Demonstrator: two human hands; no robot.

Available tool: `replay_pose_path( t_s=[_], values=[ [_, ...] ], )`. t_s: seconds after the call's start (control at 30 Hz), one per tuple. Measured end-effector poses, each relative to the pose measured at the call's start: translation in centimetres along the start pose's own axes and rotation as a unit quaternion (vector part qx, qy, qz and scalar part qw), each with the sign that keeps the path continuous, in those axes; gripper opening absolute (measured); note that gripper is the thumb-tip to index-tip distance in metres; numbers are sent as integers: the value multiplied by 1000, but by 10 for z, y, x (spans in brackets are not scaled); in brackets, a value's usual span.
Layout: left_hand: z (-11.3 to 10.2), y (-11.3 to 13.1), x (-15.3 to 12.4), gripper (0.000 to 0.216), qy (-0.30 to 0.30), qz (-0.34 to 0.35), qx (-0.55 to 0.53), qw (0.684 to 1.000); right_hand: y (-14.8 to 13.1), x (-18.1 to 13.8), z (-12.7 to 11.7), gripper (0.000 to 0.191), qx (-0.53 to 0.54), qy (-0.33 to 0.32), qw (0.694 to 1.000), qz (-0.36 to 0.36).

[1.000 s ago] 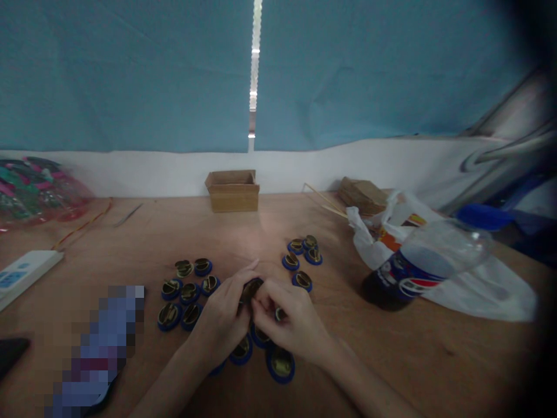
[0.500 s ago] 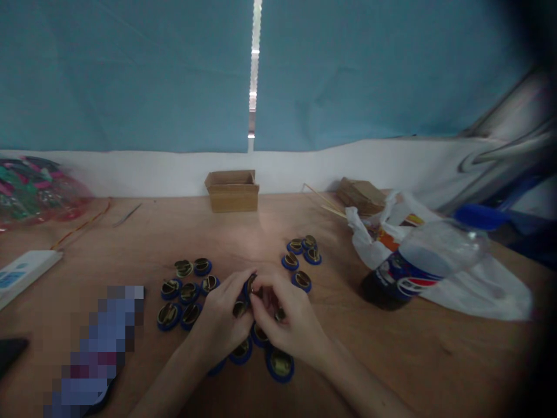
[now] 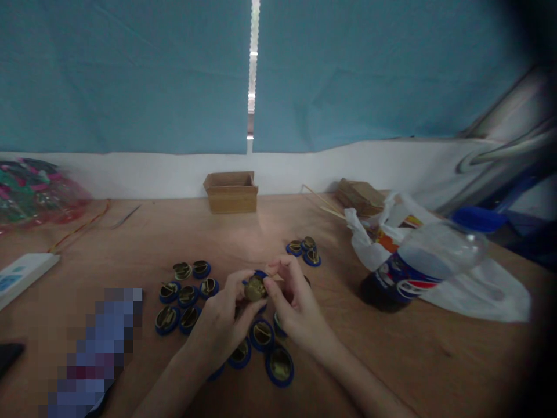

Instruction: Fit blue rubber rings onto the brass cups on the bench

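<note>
Both hands meet over the middle of the wooden table (image 3: 304, 371). My left hand (image 3: 221, 322) pinches a blue-rimmed round cap with a brass-coloured inside (image 3: 255, 287), tilted up toward the camera. My right hand (image 3: 292, 307) has its fingertips pressed on the same cap from the right. Under and in front of the hands lie more such caps (image 3: 279, 364). A group of several caps (image 3: 187, 293) lies to the left, and another small group (image 3: 304, 249) lies farther back on the right.
A tipped plastic cola bottle (image 3: 418, 264) lies on a white plastic bag (image 3: 487, 284) at right. A small open cardboard box (image 3: 230, 190) and a brown packet (image 3: 361, 196) stand at the back. A white power strip (image 3: 21, 273) lies at left, near a blurred-out object (image 3: 98, 348).
The hands have lifted the cap off the table and turned its brass inside up toward the camera. The right hand's fingers moved up to its right edge.
</note>
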State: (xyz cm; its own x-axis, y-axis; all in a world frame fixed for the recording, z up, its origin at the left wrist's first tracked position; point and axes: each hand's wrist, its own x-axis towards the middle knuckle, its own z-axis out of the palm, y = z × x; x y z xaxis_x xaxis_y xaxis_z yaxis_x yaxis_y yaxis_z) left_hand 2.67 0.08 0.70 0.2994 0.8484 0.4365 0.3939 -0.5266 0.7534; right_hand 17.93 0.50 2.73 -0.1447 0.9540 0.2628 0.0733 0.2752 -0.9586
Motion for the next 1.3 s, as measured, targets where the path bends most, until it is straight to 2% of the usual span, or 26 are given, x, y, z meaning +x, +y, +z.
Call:
replay_pose_path(
  t_s=[0.13, 0.23, 0.4, 0.5, 0.6, 0.7, 0.77, 0.87, 0.97, 1.07, 1.3],
  values=[
    [-2, 2, 2, 36, -8, -8, -2, 1000, 3, 5, -3, 24, 110, -54, 989, 80],
    [-5, 1, 3, 37, -23, -18, 24, 999, 6, 6, -5, 29, 149, -73, 978, 128],
    [-6, 2, 5, 36, -21, -24, 34, 999, 10, 8, -6, 27, 176, -93, 970, 141],
    [-5, 0, 5, 37, -24, -25, 19, 999, 9, 11, -7, 25, 109, -101, 981, 124],
    [-4, -5, 5, 36, -9, -29, 20, 999, 3, 12, -9, 19, -57, -89, 994, 43],
    [-3, -9, 3, 45, -15, -36, 19, 999, -7, 9, -11, 21, -213, -82, 972, -51],
    [-2, -9, 3, 53, -23, -43, 0, 999, -11, 3, -12, 25, -268, -86, 957, -66],
    [-4, -3, 4, 52, -50, -63, -68, 994, -11, -8, -13, 28, -304, -64, 949, -52],
    [-10, 6, 7, 43, -104, -78, -158, 979, -5, -18, -14, 23, -312, -20, 947, -74],
    [-16, 10, 10, 33, -131, -98, -197, 967, -2, -26, -13, 21, -304, 2, 948, -89],
    [-14, 0, 14, 21, -66, -113, -173, 976, -13, -17, -5, 22, -304, -17, 949, -79]
  ],
)
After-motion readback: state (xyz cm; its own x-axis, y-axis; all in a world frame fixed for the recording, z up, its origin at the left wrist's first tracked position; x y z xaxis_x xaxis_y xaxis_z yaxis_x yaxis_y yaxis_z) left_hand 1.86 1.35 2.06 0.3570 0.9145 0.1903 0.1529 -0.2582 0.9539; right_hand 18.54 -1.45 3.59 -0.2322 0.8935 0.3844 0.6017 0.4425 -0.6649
